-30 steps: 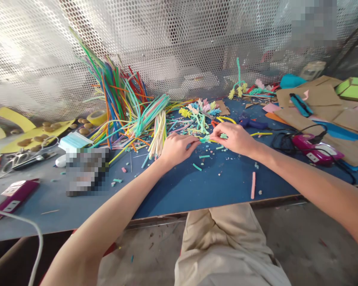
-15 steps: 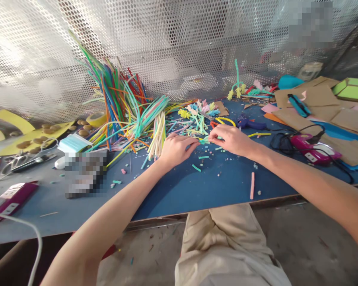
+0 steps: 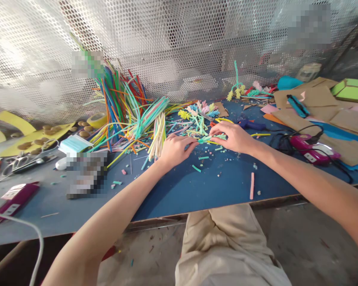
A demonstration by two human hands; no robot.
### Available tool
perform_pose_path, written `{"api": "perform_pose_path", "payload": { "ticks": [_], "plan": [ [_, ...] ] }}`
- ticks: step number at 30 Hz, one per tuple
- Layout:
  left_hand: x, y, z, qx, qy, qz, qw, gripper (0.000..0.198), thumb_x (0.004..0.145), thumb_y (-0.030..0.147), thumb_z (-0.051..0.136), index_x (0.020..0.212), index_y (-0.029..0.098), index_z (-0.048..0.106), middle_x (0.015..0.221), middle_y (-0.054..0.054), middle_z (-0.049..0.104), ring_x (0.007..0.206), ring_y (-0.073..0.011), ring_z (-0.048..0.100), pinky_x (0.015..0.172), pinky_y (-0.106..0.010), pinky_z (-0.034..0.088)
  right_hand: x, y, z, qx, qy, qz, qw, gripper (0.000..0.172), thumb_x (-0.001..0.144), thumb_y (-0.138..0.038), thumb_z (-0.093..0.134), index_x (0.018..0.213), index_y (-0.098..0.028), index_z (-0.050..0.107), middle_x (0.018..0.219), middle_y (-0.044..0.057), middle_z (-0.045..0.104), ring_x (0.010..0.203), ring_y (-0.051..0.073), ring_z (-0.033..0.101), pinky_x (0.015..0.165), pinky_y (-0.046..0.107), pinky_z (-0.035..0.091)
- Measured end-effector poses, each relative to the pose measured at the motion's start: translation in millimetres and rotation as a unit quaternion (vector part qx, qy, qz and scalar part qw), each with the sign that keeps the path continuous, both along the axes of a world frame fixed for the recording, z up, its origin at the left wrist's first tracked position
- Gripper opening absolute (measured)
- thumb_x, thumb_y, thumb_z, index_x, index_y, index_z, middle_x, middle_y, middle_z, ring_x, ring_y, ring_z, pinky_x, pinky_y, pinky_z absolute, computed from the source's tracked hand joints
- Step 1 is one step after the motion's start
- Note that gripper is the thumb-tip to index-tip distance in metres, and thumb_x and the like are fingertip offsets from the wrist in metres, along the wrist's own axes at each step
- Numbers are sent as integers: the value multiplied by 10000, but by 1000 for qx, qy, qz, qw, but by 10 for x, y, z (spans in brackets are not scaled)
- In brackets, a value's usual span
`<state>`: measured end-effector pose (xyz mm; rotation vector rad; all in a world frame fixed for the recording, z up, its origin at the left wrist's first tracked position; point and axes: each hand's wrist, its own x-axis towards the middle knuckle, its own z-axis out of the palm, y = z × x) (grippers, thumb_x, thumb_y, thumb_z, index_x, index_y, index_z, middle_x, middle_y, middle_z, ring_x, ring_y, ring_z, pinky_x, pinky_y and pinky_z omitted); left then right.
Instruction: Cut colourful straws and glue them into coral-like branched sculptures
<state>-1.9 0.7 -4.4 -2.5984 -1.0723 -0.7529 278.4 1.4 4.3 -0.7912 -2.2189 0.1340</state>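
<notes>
Both my hands meet over the blue table (image 3: pixel 197 186) near its middle. My left hand (image 3: pixel 174 149) pinches one end of a short teal pipe-cleaner piece (image 3: pixel 207 138). My right hand (image 3: pixel 234 137) holds the other end, fingers curled around it. Just behind them lies a small heap of pastel pipe-cleaner flowers (image 3: pixel 198 113). Short cut bits (image 3: pixel 197 168) in teal and pink are scattered on the table around my hands.
A big bundle of coloured pipe cleaners (image 3: pixel 128 107) leans on the perforated screen at the left. Scissors (image 3: pixel 20 161), a face mask (image 3: pixel 74 143) and tape (image 3: pixel 97 118) lie far left. A blue glue gun (image 3: pixel 252 125), a pink device (image 3: pixel 314 149) with black cables and cardboard sheets (image 3: pixel 322 107) fill the right.
My right hand has shifted slightly up and away, its fingers opening a little over the teal piece. The left hand stays almost where it was.
</notes>
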Motion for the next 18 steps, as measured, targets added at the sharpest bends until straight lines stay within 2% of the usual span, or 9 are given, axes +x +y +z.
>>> {"api": "perform_pose_path", "payload": {
  "ticks": [2, 6, 9, 11, 14, 16, 18],
  "plan": [
    [3, 3, -2, -4, -1, 1, 1000, 273, 1071, 424, 568, 1043, 270, 792, 1052, 6, 833, 929, -202, 788, 854, -356, 506, 60, 46, 31, 4, -8, -31, 999, 164, 962, -340, 631, 1076, -228, 672, 1023, 69, 749, 938, 242, 698, 901, 401, 557],
    [19, -4, -9, -13, -1, -1, 1000, 258, 1069, 406, 574, 1036, 269, 789, 1061, 13, 832, 937, -197, 789, 846, -353, 506, 228, 292, 33, 3, -12, -152, 988, 203, 970, -267, 549, 1086, -180, 691, 1037, 111, 763, 929, 259, 711, 888, 390, 546],
    [31, -10, -18, -23, -4, 0, 1000, 245, 1068, 396, 578, 1030, 275, 788, 1065, 19, 832, 930, -188, 788, 831, -349, 501, 312, 520, 8, -28, -107, -216, 970, 232, 950, -275, 587, 1095, -139, 705, 1111, 162, 763, 1015, 299, 717, 943, 420, 538],
    [36, -6, -26, -30, -3, 0, 1000, 241, 1067, 399, 580, 1033, 281, 788, 1058, 25, 832, 927, -187, 789, 832, -351, 503, 314, 647, 17, -68, -197, -242, 948, 248, 931, -310, 633, 1079, -128, 712, 1122, 188, 762, 1045, 328, 717, 945, 435, 537],
    [38, 6, -31, -35, -6, 9, 999, 242, 1064, 402, 580, 1047, 282, 790, 1078, 17, 830, 956, -196, 791, 850, -353, 517, 221, 787, 77, -137, -297, -259, 909, 290, 895, -315, 689, 1111, -122, 696, 1076, 204, 765, 999, 350, 732, 854, 422, 545],
    [34, 6, -24, -34, -15, 22, 999, 246, 1064, 399, 577, 1058, 276, 789, 1093, 9, 829, 971, -209, 791, 865, -355, 528, 115, 852, 126, -161, -319, -265, 896, 371, 870, -285, 715, 1189, -103, 662, 1066, 220, 759, 980, 360, 737, 805, 407, 541],
    [29, -3, -10, -28, -29, 39, 998, 252, 1062, 402, 575, 1066, 271, 790, 1084, -1, 830, 967, -221, 791, 868, -350, 540, 10, 903, 172, -168, -313, -271, 895, 503, 843, -259, 746, 1284, -64, 602, 1102, 251, 744, 989, 372, 737, 793, 402, 540]
  ]
}}
